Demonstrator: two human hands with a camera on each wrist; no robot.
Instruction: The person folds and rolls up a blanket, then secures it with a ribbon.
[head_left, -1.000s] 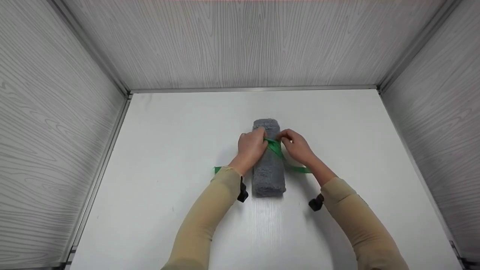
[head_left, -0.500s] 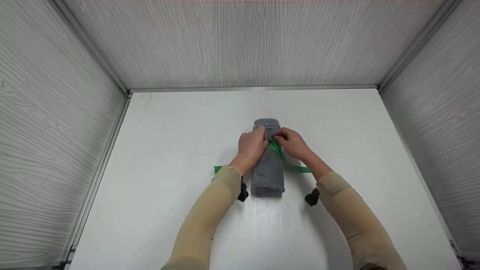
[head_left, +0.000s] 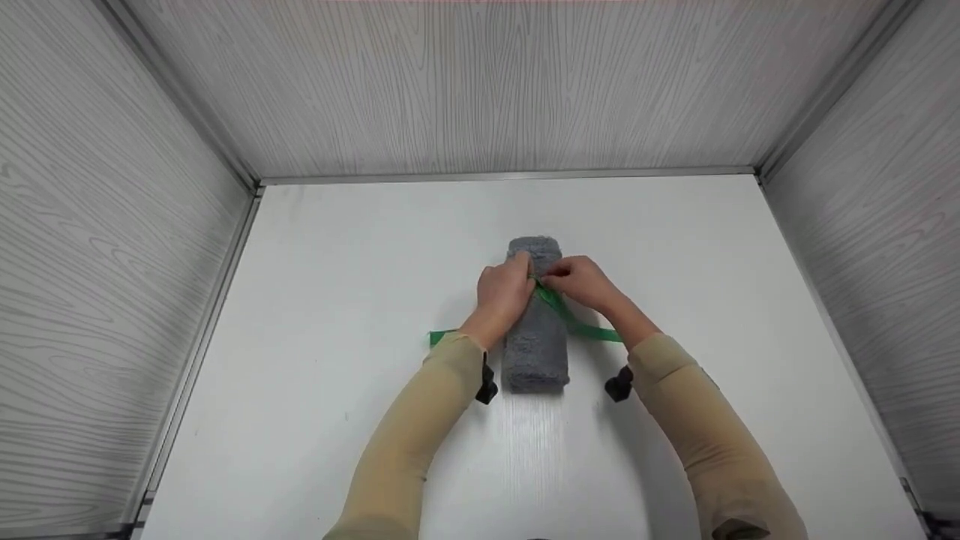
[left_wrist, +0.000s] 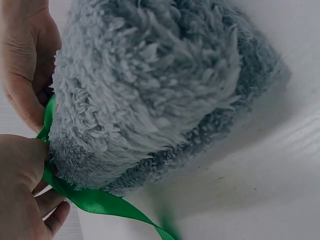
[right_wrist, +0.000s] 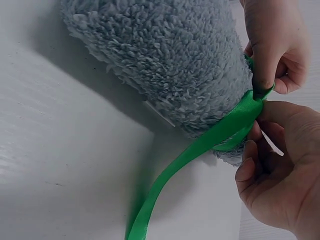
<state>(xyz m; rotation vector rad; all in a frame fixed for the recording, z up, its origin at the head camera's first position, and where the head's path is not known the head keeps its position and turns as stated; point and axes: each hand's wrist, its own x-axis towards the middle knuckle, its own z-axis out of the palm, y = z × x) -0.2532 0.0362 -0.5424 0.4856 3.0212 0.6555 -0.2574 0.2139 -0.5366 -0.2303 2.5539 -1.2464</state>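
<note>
A rolled grey fluffy towel [head_left: 536, 349] lies lengthwise on the white table, with a green satin ribbon [head_left: 555, 301] round its far half. My left hand [head_left: 504, 292] pinches the ribbon on top of the roll; in the right wrist view its thumb [right_wrist: 265, 65] presses down where the strands cross. From the right side my right hand [head_left: 581, 281] pinches the ribbon beside that crossing, thumb and fingertips close to the left hand. One ribbon tail [right_wrist: 165, 180] trails right; the other [left_wrist: 107, 204] runs out to the left. The fingers hide the crossing itself.
Wood-grain panels rise behind the table [head_left: 337, 262] and on both sides, including the left panel [head_left: 90, 262]. A small black device [head_left: 486, 386] hangs at the left wrist and another [head_left: 619, 385] at the right. Tan sleeves cover both forearms.
My right hand has moved left over the roll and closed in on the ribbon beside the left hand. The left hand and the towel have stayed almost still.
</note>
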